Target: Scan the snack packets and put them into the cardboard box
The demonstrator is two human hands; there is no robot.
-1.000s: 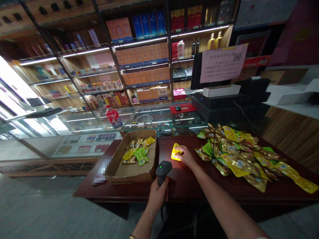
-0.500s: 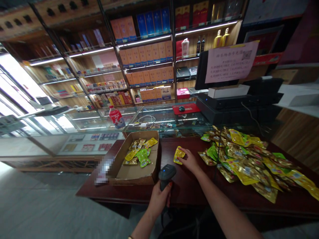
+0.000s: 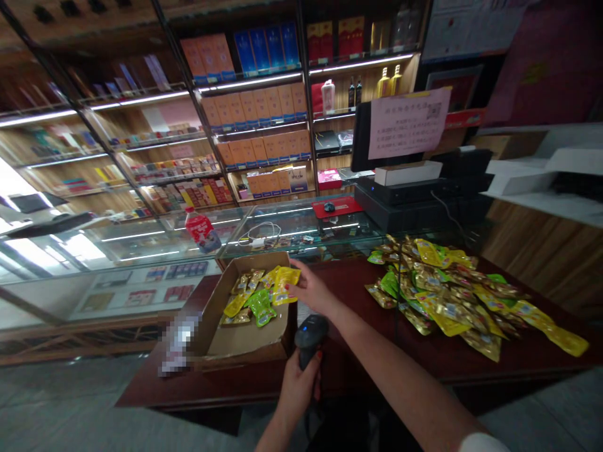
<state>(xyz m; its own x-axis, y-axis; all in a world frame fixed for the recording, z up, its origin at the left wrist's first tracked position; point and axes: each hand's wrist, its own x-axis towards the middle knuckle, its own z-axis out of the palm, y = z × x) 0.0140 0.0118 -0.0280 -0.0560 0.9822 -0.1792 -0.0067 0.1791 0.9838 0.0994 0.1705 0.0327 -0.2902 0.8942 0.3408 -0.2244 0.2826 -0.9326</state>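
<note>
My left hand (image 3: 301, 376) is wrapped round the handle of a dark barcode scanner (image 3: 311, 333), held upright near the table's front edge. Between the fingers of my right hand (image 3: 311, 290) is a yellow snack packet (image 3: 285, 285), at the right wall of a shallow cardboard box (image 3: 235, 347). Inside that box lie several packets, gold, yellow and one bright green packet (image 3: 261, 307). A large heap of gold, yellow and green snack packets (image 3: 447, 295) spreads over the table to the right of my right forearm.
The dark red wooden table (image 3: 348, 276) meets a glass display counter (image 3: 292, 220). On the counter stand a red-labelled bottle (image 3: 201, 230), a mouse (image 3: 328, 206) on a red mat, and a monitor (image 3: 362, 138) with a pink notice. A blurred-out item (image 3: 181, 342) lies left of the box.
My right hand has carried the yellow packet leftward from the table to the box's right side. My left hand still holds the scanner in about the same place. The view has shifted somewhat.
</note>
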